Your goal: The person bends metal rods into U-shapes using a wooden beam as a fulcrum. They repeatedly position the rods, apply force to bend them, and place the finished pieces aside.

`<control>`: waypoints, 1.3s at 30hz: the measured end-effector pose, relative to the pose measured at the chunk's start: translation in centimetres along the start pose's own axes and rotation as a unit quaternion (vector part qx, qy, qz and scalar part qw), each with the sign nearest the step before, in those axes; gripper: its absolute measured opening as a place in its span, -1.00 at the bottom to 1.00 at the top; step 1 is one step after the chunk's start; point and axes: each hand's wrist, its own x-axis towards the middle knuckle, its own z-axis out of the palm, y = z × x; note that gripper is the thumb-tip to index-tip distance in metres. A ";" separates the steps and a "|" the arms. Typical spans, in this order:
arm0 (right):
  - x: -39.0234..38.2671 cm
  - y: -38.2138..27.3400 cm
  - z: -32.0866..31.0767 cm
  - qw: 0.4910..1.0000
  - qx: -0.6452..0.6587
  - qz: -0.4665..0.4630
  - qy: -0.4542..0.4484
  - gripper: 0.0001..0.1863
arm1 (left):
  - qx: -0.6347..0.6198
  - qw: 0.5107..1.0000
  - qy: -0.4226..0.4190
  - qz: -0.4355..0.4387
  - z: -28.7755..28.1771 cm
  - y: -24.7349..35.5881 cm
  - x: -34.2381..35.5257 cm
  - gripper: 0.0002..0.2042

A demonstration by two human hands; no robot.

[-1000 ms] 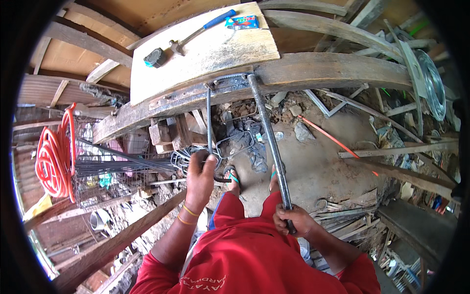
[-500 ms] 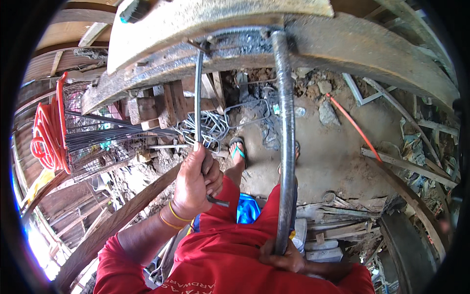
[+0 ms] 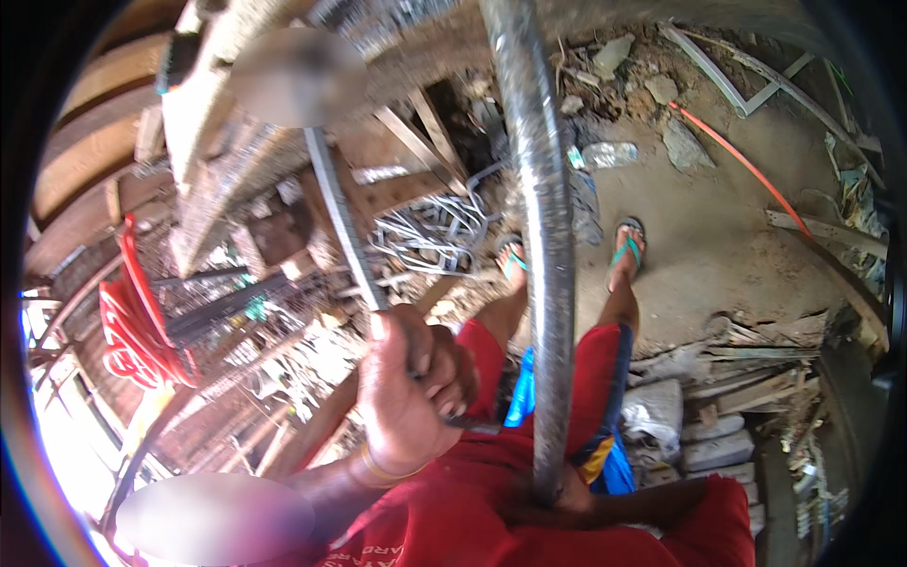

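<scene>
My left hand (image 3: 402, 392) is closed around a grey steel rod (image 3: 338, 213), thumb lying along it. A short dark end sticks out past the little-finger side of my fist. From the fist the rod slants up toward the wooden beam (image 3: 416, 71); its far end is blurred over. My right hand (image 3: 574, 493), low against my red shirt, is wrapped round the lower end of a long, thick metal pipe (image 3: 545, 246). The pipe runs up past the top edge of the picture, and hides part of that hand.
A bundle of bent grey rods (image 3: 430, 236) lies by my left foot. Coiled orange hose (image 3: 142, 331) hangs at far left, near dark bars. Rubble and a stone slab (image 3: 685, 146) lie ahead on the dirt floor. Stacked wood and a pale sack (image 3: 654, 411) sit to my right.
The view has shifted, so the beam sits higher and my right foot shows beside the pipe. The rod in my left hand now slants more. Both hands keep their holds.
</scene>
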 end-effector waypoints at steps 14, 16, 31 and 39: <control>-3.6 -2.3 -1.1 0.988 -0.040 -0.029 0.146 -0.76 | 0.033 0.999 -0.037 -0.010 -2.0 0.8 0.7 -0.51; -3.6 -2.4 -1.2 0.983 -0.028 -0.040 0.178 -0.81 | -0.007 1.000 -0.013 -0.004 -2.6 1.6 1.4 -0.52; -7.1 -5.6 5.6 0.772 -0.421 -0.178 0.442 -0.76 | -0.047 0.877 -0.455 0.146 -7.0 18.6 -8.5 -0.25; -9.1 -17.9 7.2 0.633 -0.642 -0.124 0.415 -0.66 | -0.081 0.964 -0.221 0.125 -14.2 23.6 -9.1 -0.66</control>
